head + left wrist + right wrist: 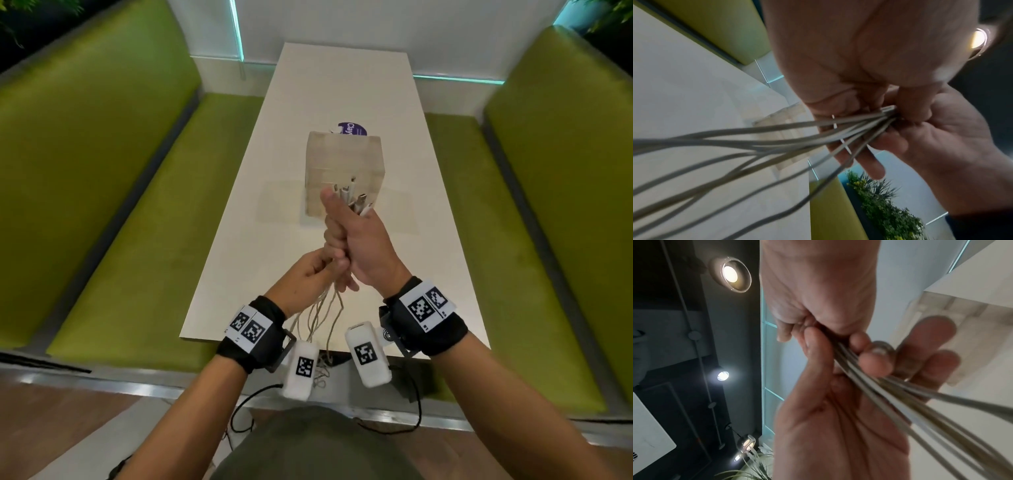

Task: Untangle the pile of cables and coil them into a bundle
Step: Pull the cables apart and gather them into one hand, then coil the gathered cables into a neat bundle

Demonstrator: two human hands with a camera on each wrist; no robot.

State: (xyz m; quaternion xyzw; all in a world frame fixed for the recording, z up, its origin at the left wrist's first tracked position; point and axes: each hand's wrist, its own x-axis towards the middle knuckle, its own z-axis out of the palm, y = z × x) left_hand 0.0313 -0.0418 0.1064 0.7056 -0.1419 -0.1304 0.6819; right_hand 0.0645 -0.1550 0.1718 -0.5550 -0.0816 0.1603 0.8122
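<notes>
A bundle of several thin grey-white cables [322,315] is held upright above the near end of the white table [342,85]. My right hand [356,240] grips the top of the bundle in a fist, and the cables' white and metal connectors [356,198] stick out above it. Just below, my left hand [317,270] holds the same strands with curled fingers and thumb. The loose lengths hang down past the table's near edge. In the left wrist view the cables [777,142] fan out from both hands. In the right wrist view the cables [890,394] run between the left thumb and fingers.
A pale translucent box [342,161] stands in the middle of the table, right behind the hands, with a purple round label [352,128] beyond it. Green upholstered benches [120,205] [548,171] flank the table on both sides.
</notes>
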